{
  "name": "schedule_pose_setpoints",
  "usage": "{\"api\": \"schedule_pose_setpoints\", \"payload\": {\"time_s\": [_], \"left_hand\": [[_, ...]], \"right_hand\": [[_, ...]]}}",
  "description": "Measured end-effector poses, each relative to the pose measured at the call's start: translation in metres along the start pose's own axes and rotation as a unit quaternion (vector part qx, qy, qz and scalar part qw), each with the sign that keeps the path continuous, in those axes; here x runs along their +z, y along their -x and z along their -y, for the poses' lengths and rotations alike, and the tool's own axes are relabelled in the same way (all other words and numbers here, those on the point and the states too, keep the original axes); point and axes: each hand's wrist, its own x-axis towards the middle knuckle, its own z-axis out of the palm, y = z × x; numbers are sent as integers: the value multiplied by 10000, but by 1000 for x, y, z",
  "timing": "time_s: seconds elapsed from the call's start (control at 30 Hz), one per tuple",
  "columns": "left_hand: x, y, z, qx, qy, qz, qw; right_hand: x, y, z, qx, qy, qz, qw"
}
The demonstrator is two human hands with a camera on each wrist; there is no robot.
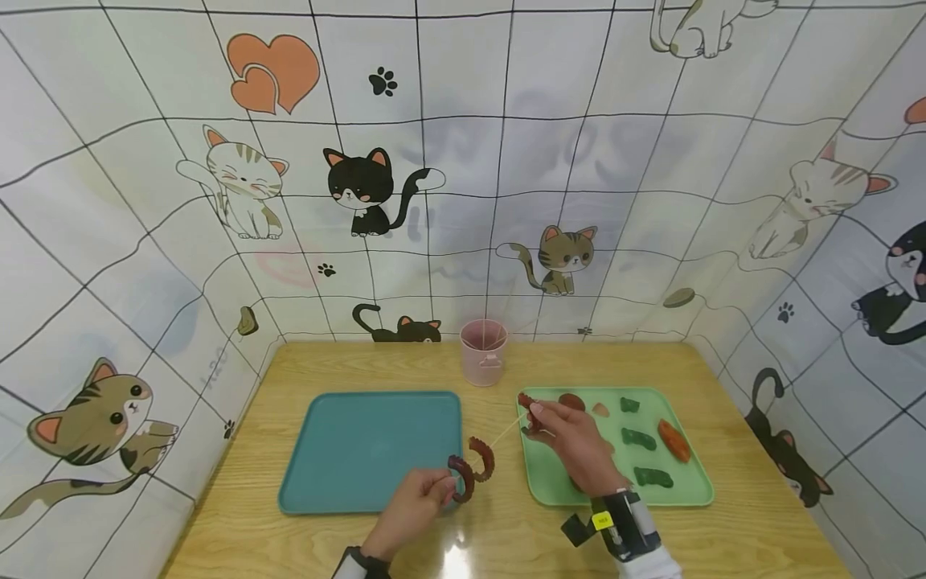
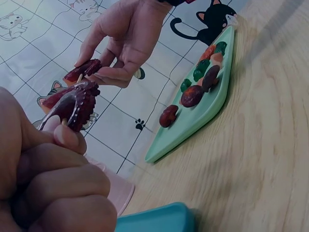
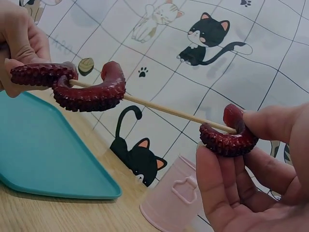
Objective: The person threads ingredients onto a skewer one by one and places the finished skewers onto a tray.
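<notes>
Your left hand [image 2: 48, 169] crowds its own wrist view, fingers folded, thumb and forefinger pinched tight on one end of a wooden skewer [image 3: 164, 110]. That camera bunches the octopus tentacles together; the right wrist view gives you the skewer side-on, with one suckered tentacle [image 3: 36, 76] against your left fingers, a second tentacle [image 3: 89, 94] just beside it, then bare stick up to a third tentacle [image 3: 228, 140]. Your right hand [image 1: 579, 450] pinches that last one between thumb and fingertips at the skewer's far end; whether the tip has pierced it is unclear.

From the head, your right hand covers part of the light green tray [image 1: 546, 474], though wavy green slices [image 1: 640, 439] and an orange piece [image 1: 674, 441] show. The left wrist view uncovers rounded reddish-brown pieces [image 2: 192, 95] there. Only the head camera shows you the whole teal tray [image 1: 369, 450], left of the skewer, and the pink bucket's [image 1: 481, 362] place behind both trays.
</notes>
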Motion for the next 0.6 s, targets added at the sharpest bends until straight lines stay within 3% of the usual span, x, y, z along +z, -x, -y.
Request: {"api": "schedule_pose_setpoints", "payload": {"time_s": [0.4, 0.6], "left_hand": [[12, 1, 1, 70, 84, -220, 9997], [14, 0, 3, 47, -57, -351, 9994]], "right_hand": [[4, 7, -4, -21, 285, -254, 9993], [18, 9, -10, 22, 420, -244, 9988]]}}
